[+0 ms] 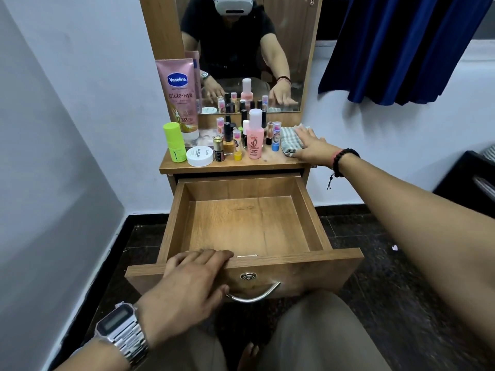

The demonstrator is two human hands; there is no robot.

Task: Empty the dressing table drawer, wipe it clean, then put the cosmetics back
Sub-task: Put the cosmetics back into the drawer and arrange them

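Reaching right hand (pixel 312 145), fingers spread flat on grey checked cloth (pixel 290 141); dragging it risks toppling adjacent blue-based tube (pixel 276 136).

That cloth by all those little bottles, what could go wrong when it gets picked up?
1. The right hand lies on the checked cloth, which sits close beside the blue-based tube and the pink bottle. Dragging the cloth sideways might topple them.
2. The drawer is pulled far out, with the left hand resting on its front edge. Leaning on it could strain or tip it.
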